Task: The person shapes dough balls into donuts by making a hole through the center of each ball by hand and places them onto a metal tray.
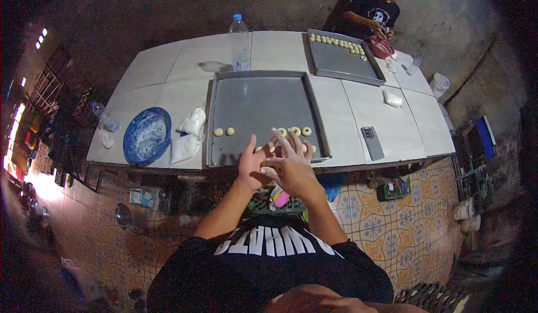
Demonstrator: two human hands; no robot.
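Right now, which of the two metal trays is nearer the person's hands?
The front tray: the left hand and right hand are at its near edge. The other tray sits farther right, toward the co-worker.

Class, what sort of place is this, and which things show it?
Probably a small bakery workroom: the large metal tray holds pale balls that look like dough, the blue basin has white powder inside, perhaps flour, and the second tray carries more such balls.

Middle of near tray (260,108) open; bottle (239,43) beyond.
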